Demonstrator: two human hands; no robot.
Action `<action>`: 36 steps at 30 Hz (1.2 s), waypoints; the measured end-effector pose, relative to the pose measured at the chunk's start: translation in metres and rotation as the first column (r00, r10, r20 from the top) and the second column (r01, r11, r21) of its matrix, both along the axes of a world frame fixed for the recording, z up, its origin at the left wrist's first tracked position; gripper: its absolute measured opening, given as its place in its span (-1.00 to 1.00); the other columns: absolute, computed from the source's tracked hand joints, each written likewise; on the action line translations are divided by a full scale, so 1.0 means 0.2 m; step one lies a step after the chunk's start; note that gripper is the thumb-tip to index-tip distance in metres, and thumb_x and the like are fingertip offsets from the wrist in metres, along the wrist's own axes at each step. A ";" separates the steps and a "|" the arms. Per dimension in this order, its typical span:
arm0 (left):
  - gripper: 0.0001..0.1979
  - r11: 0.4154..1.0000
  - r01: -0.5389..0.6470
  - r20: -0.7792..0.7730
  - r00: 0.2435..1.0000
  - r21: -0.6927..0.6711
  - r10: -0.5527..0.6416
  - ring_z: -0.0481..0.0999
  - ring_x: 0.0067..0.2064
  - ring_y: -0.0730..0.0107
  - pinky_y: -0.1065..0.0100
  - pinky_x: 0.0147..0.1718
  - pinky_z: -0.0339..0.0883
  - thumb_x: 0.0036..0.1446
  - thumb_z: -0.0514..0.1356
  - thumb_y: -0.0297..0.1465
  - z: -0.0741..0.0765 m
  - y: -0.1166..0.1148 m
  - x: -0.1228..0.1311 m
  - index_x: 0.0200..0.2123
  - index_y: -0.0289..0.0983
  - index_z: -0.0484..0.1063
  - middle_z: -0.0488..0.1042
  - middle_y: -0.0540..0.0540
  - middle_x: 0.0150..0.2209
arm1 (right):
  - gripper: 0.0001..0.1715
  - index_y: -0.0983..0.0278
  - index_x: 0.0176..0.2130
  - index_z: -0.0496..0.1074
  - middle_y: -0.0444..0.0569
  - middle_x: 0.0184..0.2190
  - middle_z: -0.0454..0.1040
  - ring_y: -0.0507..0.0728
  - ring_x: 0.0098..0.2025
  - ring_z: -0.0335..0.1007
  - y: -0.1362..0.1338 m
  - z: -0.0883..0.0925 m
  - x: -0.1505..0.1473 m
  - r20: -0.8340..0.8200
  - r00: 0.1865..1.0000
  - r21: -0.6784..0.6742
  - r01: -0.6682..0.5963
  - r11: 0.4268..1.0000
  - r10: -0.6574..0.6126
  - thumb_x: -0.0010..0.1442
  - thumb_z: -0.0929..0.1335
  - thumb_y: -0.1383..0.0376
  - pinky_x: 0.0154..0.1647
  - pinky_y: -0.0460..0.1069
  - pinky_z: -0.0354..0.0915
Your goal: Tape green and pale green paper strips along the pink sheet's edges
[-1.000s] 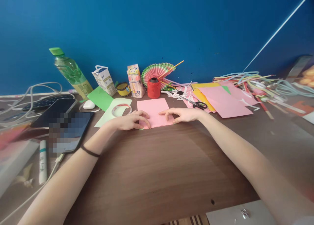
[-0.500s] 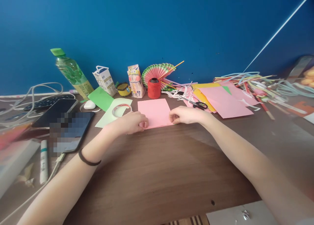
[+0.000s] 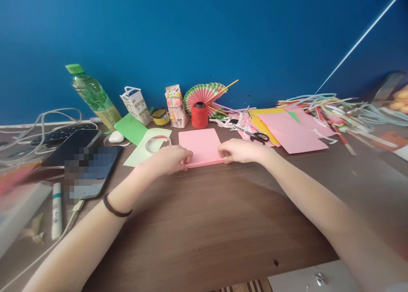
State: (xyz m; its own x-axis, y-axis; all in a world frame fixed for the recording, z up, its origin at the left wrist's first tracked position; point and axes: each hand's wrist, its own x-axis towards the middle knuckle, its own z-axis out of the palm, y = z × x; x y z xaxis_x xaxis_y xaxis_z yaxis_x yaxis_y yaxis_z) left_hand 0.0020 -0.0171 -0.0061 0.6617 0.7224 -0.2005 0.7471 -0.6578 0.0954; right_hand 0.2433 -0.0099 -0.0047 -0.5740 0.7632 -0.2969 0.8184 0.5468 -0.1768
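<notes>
A pink sheet of paper (image 3: 202,145) lies on the brown table (image 3: 197,224), and a narrow folded strip runs along its near edge. At the near left corner, my left hand (image 3: 174,159) pinches the fold between thumb and fingers. The near right corner is gripped by my right hand (image 3: 237,151), its thumb at the edge and fingers curled over the top. Left of the sheet, a roll of tape (image 3: 147,146) rests on pale green paper (image 3: 132,157), close to my left hand.
Behind the sheet stand a red jar (image 3: 200,116), a pink-green paper fan (image 3: 199,94), cartons and a green bottle (image 3: 95,92). Black scissors (image 3: 262,137) and pink papers (image 3: 295,132) lie right. Phones, cables and a marker (image 3: 56,211) lie left.
The near edge of the pink sheet is now lifted and folded into a thicker strip. Both hands have shifted only slightly, with the fingers at the corners.
</notes>
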 end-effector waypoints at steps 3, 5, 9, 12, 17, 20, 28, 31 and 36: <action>-0.94 1.000 0.013 -0.013 1.000 0.019 -0.013 0.40 -0.30 0.35 0.40 -0.41 0.15 -0.01 0.13 -0.38 0.00 0.00 0.01 -0.42 -0.23 0.36 0.48 -0.03 -0.35 | -0.91 0.24 -0.35 0.35 -0.02 -0.26 0.41 0.13 -0.28 0.31 -0.01 0.00 -0.01 0.035 0.999 0.049 -0.008 0.999 0.007 0.04 0.28 0.32 -0.45 -0.06 0.06; -0.92 0.999 0.020 -0.019 1.000 0.042 -0.019 0.40 -0.32 0.36 0.39 -0.40 0.15 0.01 0.09 -0.39 0.00 -0.01 0.01 -0.42 -0.24 0.36 0.48 -0.04 -0.35 | -0.91 0.25 -0.35 0.34 -0.01 -0.24 0.42 0.14 -0.28 0.33 -0.02 -0.01 -0.01 0.049 0.999 0.077 -0.005 0.997 0.001 0.05 0.26 0.34 -0.46 -0.06 0.06; -0.87 0.995 0.018 -0.048 0.999 0.094 -0.013 0.40 -0.34 0.36 0.37 -0.40 0.15 -0.02 0.03 -0.46 0.00 -0.02 0.02 -0.43 -0.23 0.37 0.48 -0.06 -0.37 | -0.89 0.25 -0.34 0.34 0.01 -0.22 0.42 0.15 -0.26 0.34 -0.02 -0.01 -0.02 0.063 0.998 0.090 -0.003 0.996 -0.003 0.04 0.26 0.36 -0.45 -0.06 0.07; -0.88 0.994 0.011 -0.046 0.999 0.108 -0.006 0.39 -0.35 0.34 0.36 -0.40 0.14 -0.07 0.04 -0.47 -0.01 -0.02 0.02 -0.44 -0.23 0.35 0.46 -0.05 -0.39 | -0.86 0.25 -0.34 0.34 0.01 -0.23 0.42 0.14 -0.28 0.34 -0.02 0.00 -0.02 0.070 0.997 0.082 0.005 0.997 -0.011 0.02 0.25 0.38 -0.45 -0.06 0.07; -0.89 0.994 -0.033 -0.007 0.999 0.105 0.034 0.34 -0.43 0.38 0.38 -0.48 0.07 -0.08 0.00 -0.49 -0.02 0.00 0.01 -0.49 -0.23 0.30 0.42 -0.04 -0.43 | -0.85 0.25 -0.30 0.36 0.01 -0.23 0.42 0.14 -0.27 0.33 -0.02 0.02 -0.01 0.029 0.999 0.030 0.027 0.999 -0.028 0.05 0.26 0.33 -0.43 -0.06 0.10; -0.86 0.991 -0.067 0.009 0.998 0.116 0.066 0.32 -0.46 0.41 0.38 -0.50 0.06 -0.05 -0.03 -0.49 -0.01 0.01 0.00 -0.47 -0.24 0.31 0.42 -0.04 -0.44 | -0.74 0.25 -0.29 0.38 0.02 -0.25 0.42 0.16 -0.26 0.32 -0.02 0.03 0.00 -0.014 1.000 0.009 0.025 1.000 -0.025 0.05 0.30 0.14 -0.42 -0.05 0.13; -0.81 0.978 -0.194 0.146 0.972 0.078 0.182 0.39 -0.37 0.38 0.40 -0.41 0.17 0.01 -0.02 -0.38 0.05 0.03 -0.03 -0.34 -0.22 0.35 0.45 -0.02 -0.38 | -0.73 0.30 -0.35 0.45 0.03 -0.24 0.40 0.11 -0.22 0.30 0.01 0.04 0.02 -0.204 0.971 0.212 -0.078 0.974 0.122 0.16 0.18 0.36 -0.20 -0.01 0.15; -0.80 0.967 -0.247 0.257 0.940 0.059 0.225 0.40 -0.36 0.38 0.41 -0.40 0.19 0.04 -0.03 -0.33 0.06 0.04 -0.06 -0.33 -0.21 0.35 0.45 0.00 -0.36 | -0.71 0.29 -0.36 0.46 0.01 -0.31 0.41 0.11 -0.25 0.31 0.01 0.07 0.04 -0.284 0.955 0.256 -0.014 0.967 0.089 0.16 0.18 0.35 -0.25 -0.01 0.17; -0.77 0.942 -0.316 0.485 0.810 -0.112 0.330 0.36 -0.41 0.42 0.42 -0.44 0.18 0.09 -0.03 -0.25 0.10 0.03 -0.06 -0.36 -0.22 0.34 0.40 0.03 -0.45 | -0.73 0.26 -0.23 0.46 -0.05 -0.22 0.47 0.11 -0.19 0.34 -0.02 0.13 0.05 -0.561 0.828 0.188 0.138 0.972 -0.009 0.14 0.21 0.34 -0.17 0.01 0.22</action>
